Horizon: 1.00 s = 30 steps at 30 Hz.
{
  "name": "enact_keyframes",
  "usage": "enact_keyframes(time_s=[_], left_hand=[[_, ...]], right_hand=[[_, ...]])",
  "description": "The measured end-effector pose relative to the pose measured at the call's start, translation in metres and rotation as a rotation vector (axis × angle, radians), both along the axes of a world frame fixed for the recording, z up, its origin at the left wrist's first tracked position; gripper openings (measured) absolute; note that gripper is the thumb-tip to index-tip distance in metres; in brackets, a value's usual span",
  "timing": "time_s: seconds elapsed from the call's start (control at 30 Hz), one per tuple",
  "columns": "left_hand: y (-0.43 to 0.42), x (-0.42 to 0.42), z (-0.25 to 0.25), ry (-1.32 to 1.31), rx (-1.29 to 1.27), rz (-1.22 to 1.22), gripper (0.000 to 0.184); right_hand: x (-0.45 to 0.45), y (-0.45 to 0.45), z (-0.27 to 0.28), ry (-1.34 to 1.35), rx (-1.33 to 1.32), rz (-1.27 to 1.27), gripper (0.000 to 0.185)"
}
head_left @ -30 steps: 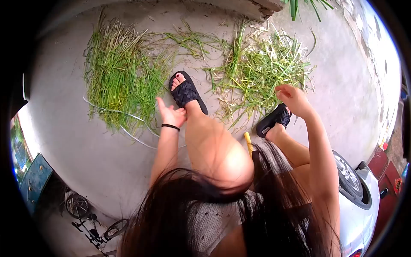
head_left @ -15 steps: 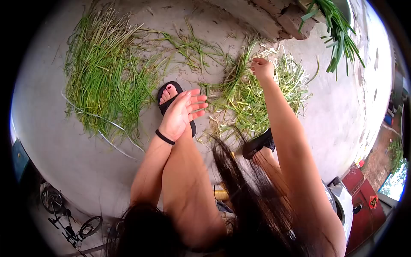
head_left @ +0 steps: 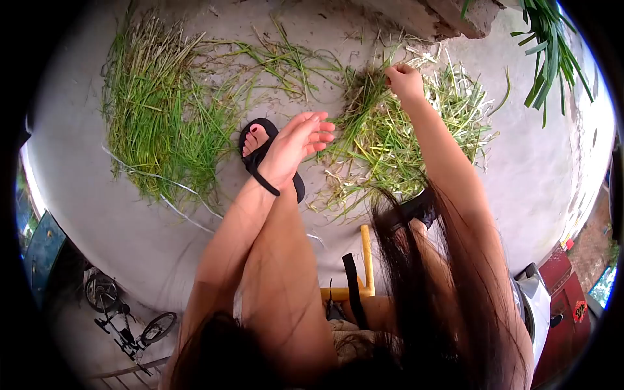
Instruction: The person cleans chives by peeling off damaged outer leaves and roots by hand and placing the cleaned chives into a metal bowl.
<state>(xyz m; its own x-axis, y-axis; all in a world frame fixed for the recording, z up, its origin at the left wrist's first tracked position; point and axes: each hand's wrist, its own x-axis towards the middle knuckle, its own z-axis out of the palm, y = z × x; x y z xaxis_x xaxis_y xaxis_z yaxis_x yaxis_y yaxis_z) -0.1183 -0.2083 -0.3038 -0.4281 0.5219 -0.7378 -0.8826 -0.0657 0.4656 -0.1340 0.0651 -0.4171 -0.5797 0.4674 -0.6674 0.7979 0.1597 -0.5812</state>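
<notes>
My right hand (head_left: 404, 81) is closed, its fingertips pinched at a strand of green stems (head_left: 367, 97) on the upper edge of the right-hand heap. That heap of loose green and pale yellow leaves (head_left: 416, 140) lies on the concrete floor below my right wrist. My left hand (head_left: 300, 140) is open, fingers stretched to the right, holding nothing. Its forearm crosses my leg, and a black band circles the wrist. To its left lies a large spread of long green grass-like stems (head_left: 162, 110), pale ends toward the top.
White twine (head_left: 172, 185) crosses the left pile's lower edge. A black sandal (head_left: 299, 188) stands between the piles. Broad green leaves (head_left: 552, 58) hang at the upper right near a rough stone edge (head_left: 465, 19). A yellow frame (head_left: 367, 260) is below; a bicycle (head_left: 127, 318) stands lower left.
My left hand has shifted slightly up and right, still open. My right hand is a little higher and further right in view. The view has shifted, showing more of the yellow frame.
</notes>
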Motion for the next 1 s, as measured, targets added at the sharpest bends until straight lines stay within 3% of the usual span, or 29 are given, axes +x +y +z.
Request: enact_keyframes(time_s=[0.07, 0.17, 0.27, 0.47, 0.7, 0.73, 0.8, 0.83, 1.0], left_hand=[[0.013, -0.01, 0.003, 0.036, 0.023, -0.008, 0.034], [0.04, -0.02, 0.001, 0.117, 0.057, -0.007, 0.03], [0.071, -0.025, 0.005, 0.314, 0.002, -0.134, 0.031], [0.105, -0.014, 0.01, 0.239, 0.078, -0.216, 0.029], [0.092, -0.012, 0.003, -0.119, 0.189, -0.005, 0.01], [0.091, -0.012, 0.002, -0.133, 0.194, -0.003, 0.009], [0.091, -0.012, 0.0, -0.163, 0.206, 0.002, 0.008], [0.091, -0.012, -0.003, -0.171, 0.213, -0.011, 0.007], [0.103, -0.008, 0.003, -0.156, 0.219, -0.029, 0.005]], right_hand=[[0.008, 0.012, 0.02, 0.049, -0.331, -0.022, 0.011], [0.025, 0.012, 0.075, 0.123, -0.564, 0.0, 0.008], [0.047, 0.014, 0.113, 0.153, -0.693, 0.081, 0.008], [0.074, 0.006, 0.138, 0.183, -0.788, 0.116, 0.011], [0.09, 0.028, 0.14, 0.209, -0.66, -0.057, 0.006], [0.094, 0.037, 0.133, 0.225, -0.592, -0.041, 0.015], [0.094, 0.035, 0.129, 0.285, -0.101, 0.085, 0.027], [0.092, 0.038, 0.128, 0.262, -0.067, 0.081, 0.034], [0.078, 0.004, 0.15, 0.368, -0.285, 0.262, 0.038]])
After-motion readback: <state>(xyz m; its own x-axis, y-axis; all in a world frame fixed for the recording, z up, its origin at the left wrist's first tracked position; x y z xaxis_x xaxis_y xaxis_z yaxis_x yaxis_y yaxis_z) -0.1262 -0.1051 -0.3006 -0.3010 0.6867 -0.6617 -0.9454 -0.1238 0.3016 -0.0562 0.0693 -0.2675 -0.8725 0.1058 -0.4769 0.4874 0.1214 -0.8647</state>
